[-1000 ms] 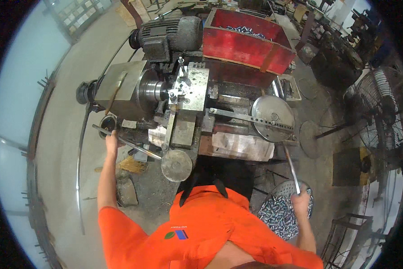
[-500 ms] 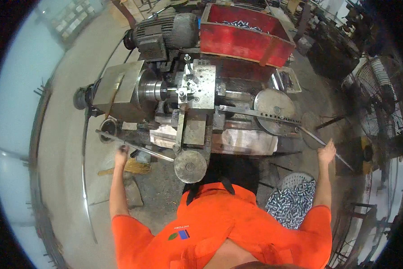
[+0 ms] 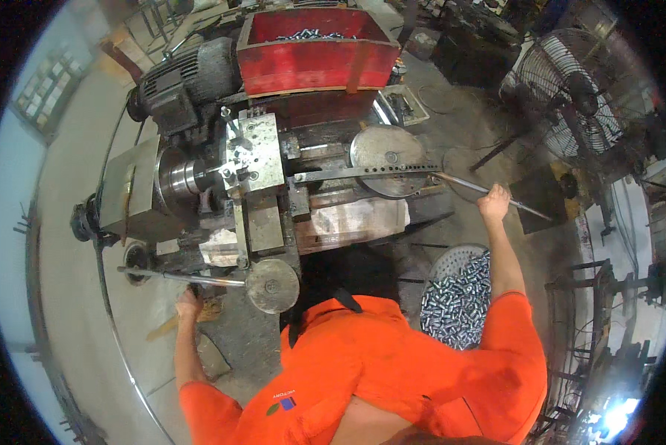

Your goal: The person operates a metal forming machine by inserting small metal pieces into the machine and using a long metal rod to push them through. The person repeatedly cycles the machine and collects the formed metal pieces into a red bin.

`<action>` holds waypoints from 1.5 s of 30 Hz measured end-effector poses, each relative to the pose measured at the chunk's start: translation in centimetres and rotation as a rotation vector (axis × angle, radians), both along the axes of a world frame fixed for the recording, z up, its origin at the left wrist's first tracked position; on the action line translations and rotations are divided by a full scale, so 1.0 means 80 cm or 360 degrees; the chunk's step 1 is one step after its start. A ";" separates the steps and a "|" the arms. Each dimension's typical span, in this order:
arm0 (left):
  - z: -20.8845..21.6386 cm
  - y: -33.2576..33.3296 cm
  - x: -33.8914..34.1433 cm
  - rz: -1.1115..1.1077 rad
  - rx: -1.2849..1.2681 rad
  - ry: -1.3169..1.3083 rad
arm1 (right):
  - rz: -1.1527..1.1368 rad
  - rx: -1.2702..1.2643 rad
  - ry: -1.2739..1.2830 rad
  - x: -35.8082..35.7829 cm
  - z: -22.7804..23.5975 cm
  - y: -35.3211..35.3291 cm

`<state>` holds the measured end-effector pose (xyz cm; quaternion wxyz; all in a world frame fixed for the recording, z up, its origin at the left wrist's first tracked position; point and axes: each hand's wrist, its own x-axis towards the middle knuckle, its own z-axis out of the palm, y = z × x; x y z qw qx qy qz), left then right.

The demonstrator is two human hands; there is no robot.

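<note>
My right hand (image 3: 494, 202) is closed round a long thin steel lever rod (image 3: 529, 211), which angles out from the drilled flat bar beside a large round disc (image 3: 386, 157) on a lathe-like machine. Down at the left, my left hand (image 3: 188, 304) has its fingers curled just below another metal lever rod (image 3: 208, 280), fixed to a smaller round disc (image 3: 272, 286). Something dark shows at its fingertips; what it holds there is too small to make out. Between the levers sit the metal tool block (image 3: 262, 152) and the shiny spindle chuck (image 3: 182, 179).
Behind the machine stands a red bin (image 3: 311, 68) holding small metal parts, with an electric motor (image 3: 188, 78) to its left. A perforated basin (image 3: 463, 259) heaped with shiny cylindrical parts (image 3: 457, 304) is near my right side. A large fan (image 3: 581, 96) stands at the far right.
The whole view has turned, so the machine sits further left and tilted in the picture. My right hand stays on its rod, and my left hand remains just below the other lever.
</note>
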<state>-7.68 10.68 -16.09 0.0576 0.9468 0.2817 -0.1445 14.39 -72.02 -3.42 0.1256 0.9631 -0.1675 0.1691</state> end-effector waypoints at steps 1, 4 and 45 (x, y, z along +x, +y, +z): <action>0.000 0.003 0.003 -0.0029 0.0100 0.0061 | -0.0012 0.0087 -0.0022 -0.004 0.003 0.005; -0.071 0.042 -0.024 0.0267 -0.0355 -0.0205 | 0.0061 0.0131 -0.0085 -0.009 -0.003 0.013; 0.268 -0.065 -0.178 0.1037 0.0379 -0.0695 | 0.2036 0.0580 -0.0045 0.148 0.304 0.583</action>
